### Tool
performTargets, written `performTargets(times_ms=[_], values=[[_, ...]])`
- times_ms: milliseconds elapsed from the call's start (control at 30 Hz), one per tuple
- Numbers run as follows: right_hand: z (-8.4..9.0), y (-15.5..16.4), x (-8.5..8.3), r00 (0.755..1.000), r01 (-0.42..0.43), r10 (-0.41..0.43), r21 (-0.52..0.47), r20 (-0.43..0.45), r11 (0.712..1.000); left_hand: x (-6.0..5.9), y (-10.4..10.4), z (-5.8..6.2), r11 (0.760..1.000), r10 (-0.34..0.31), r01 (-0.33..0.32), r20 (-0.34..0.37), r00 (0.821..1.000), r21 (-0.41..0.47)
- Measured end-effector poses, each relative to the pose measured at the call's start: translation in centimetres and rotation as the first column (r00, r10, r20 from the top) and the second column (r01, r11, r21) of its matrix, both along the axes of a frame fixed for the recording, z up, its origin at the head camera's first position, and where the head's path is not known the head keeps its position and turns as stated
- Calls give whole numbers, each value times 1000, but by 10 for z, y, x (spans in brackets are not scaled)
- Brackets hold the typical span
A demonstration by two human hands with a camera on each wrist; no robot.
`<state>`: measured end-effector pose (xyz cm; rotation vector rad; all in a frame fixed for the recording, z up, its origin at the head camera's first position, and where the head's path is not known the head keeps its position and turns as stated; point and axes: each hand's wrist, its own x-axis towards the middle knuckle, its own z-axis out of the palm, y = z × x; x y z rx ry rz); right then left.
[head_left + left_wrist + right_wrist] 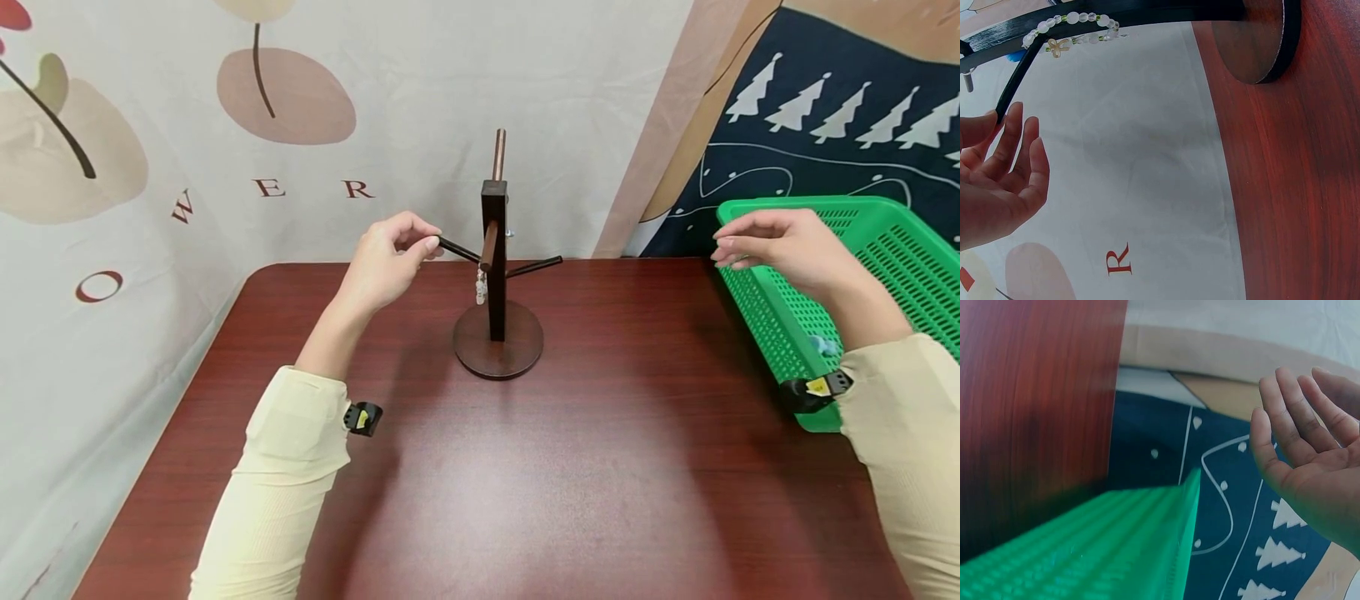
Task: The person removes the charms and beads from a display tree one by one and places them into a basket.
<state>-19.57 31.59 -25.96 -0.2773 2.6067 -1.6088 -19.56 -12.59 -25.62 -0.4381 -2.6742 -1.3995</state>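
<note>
A dark wooden stand (497, 300) with a round base and several pegs stands upright near the table's back edge. My left hand (386, 260) pinches the tip of the peg (459, 248) on its left side between thumb and index finger. In the left wrist view, a bracelet (1074, 19) of clear and pale beads with a small butterfly-like charm hangs on that peg, close to the post. My right hand (787, 250) is held over the left part of the green basket (738, 275), fingers loosely extended, with nothing in them.
The perforated green basket stands at the table's right side, with a small light-blue item (823, 345) inside, partly hidden by my right arm. A printed cloth (450, 92) hangs behind the reddish-brown table (585, 467); a dark tree-patterned cloth (795, 158) is at the right.
</note>
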Motion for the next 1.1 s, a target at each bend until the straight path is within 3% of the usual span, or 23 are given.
performTargets(times_ms=[200, 567, 767, 1100], values=[[-3, -19, -4, 999, -45, 45, -4, -26, 999, -1, 1, -1, 1000, -2, 2, -6, 1000, 4], [-10, -62, -7, 993, -109, 112, 80, -31, 991, 1, 1, 1, 1000, -3, 3, 1, 1000, 6], [-13, -85, -10, 978, -206, 207, 28, -41, 978, 0, 0, 1, 1000, -3, 3, -17, 1000, -5], [-15, -117, -13, 954, -293, 295, 36, -46, 955, -1, 0, 0, 1000, -5, 5, -25, 1000, 0]])
